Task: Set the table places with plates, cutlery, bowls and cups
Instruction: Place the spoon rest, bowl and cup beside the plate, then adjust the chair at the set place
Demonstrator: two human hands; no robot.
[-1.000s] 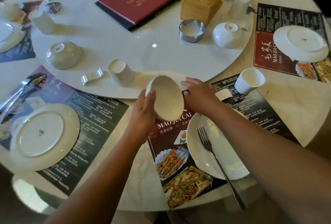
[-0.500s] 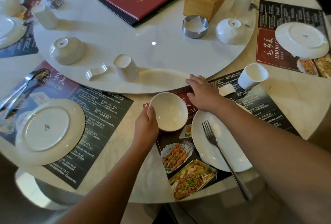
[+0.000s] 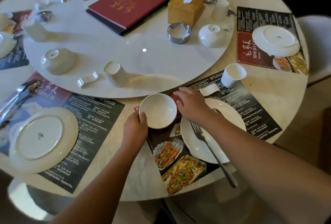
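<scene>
A white bowl (image 3: 158,110) stands upright on the near placemat (image 3: 250,116), left of a white plate (image 3: 231,114) with a fork (image 3: 213,154) lying across it. My left hand (image 3: 136,125) grips the bowl's near-left rim with the thumb over the edge. Just right of the bowl my right hand (image 3: 191,105) rests on the mat with its fingers spread, holding nothing. An upright cup (image 3: 232,75) and a small white rest (image 3: 209,89) sit at the mat's far side.
The turntable (image 3: 143,44) carries two upturned bowls (image 3: 57,60), an upturned cup (image 3: 116,74), a rest (image 3: 87,81), a steel ashtray (image 3: 179,33), a tissue box (image 3: 186,9) and a red menu (image 3: 134,0). Upside-down plates lie at the left (image 3: 43,138) and right (image 3: 275,41) places.
The bowl, tilted in the air a second ago, has come down onto the placemat and now stands upright. My right hand has stayed beside it.
</scene>
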